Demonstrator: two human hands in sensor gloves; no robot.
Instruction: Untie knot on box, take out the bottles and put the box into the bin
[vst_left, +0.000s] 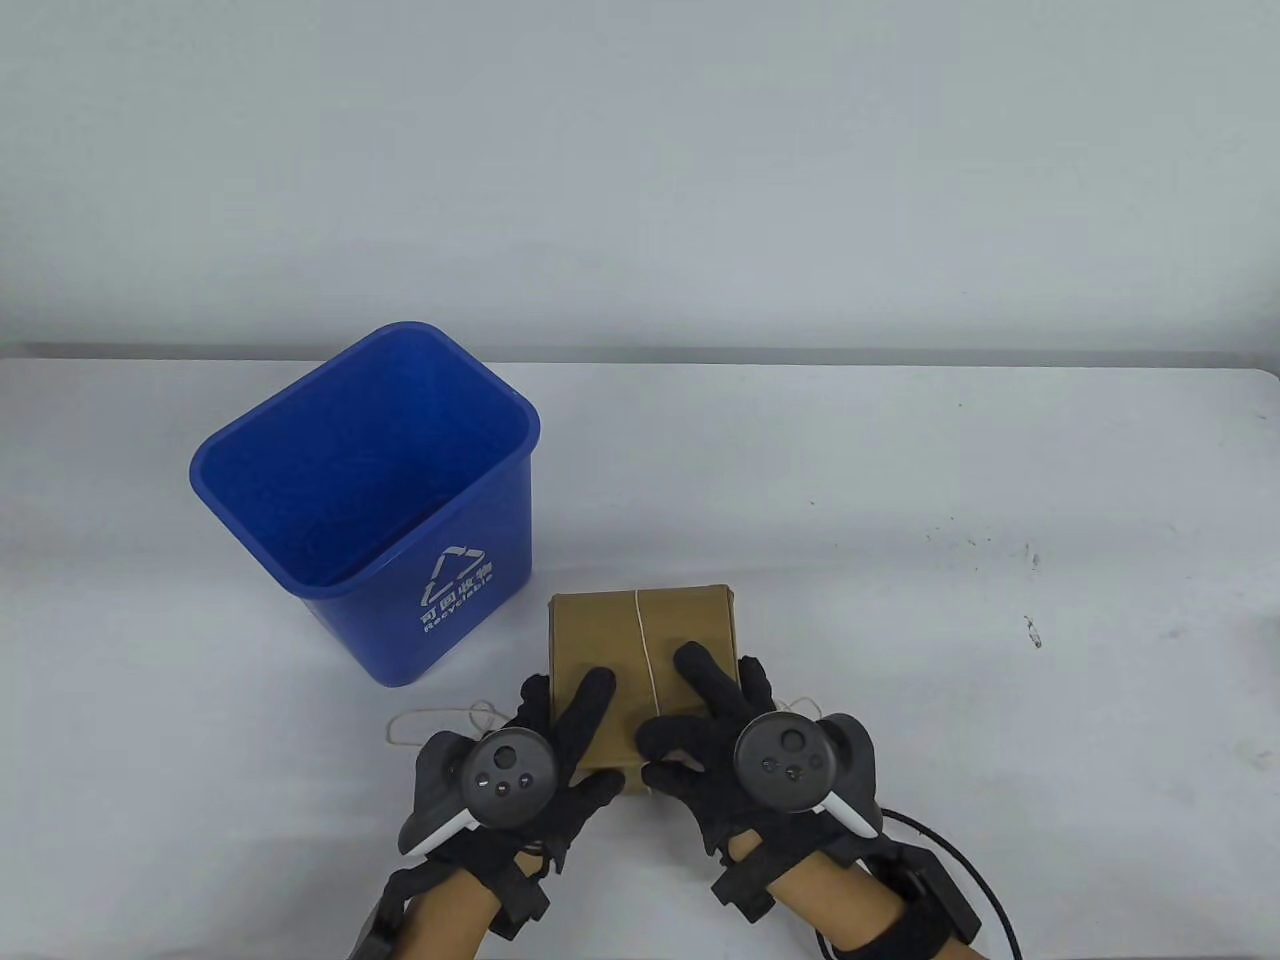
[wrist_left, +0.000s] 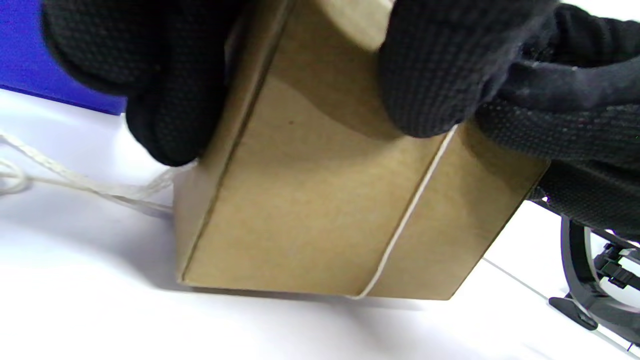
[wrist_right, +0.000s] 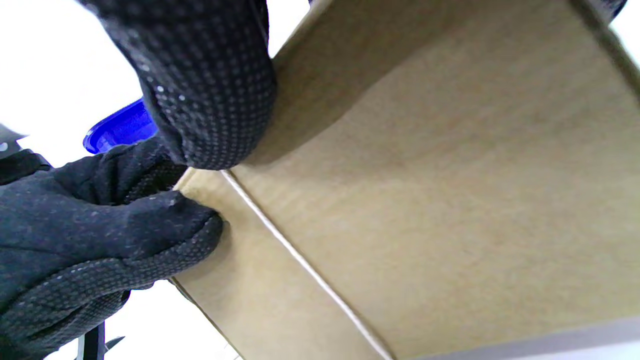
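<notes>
- The left hand (vst_left: 540, 740) grips the near left corner of the brown box (vst_left: 640, 640), fingers on top, thumb against the near face.
- The right hand (vst_left: 720, 720) grips the near right corner likewise.
- A string (vst_left: 645, 640) runs around the box, loose ends trailing left on the counter (vst_left: 1000, 650).
- The blue bin (vst_left: 370, 500) stands upright just left of the box.

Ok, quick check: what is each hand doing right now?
Left hand: grips the cardboard box, fingers on top, thumb at the near face.
Right hand: grips the same box from its right side.
</notes>
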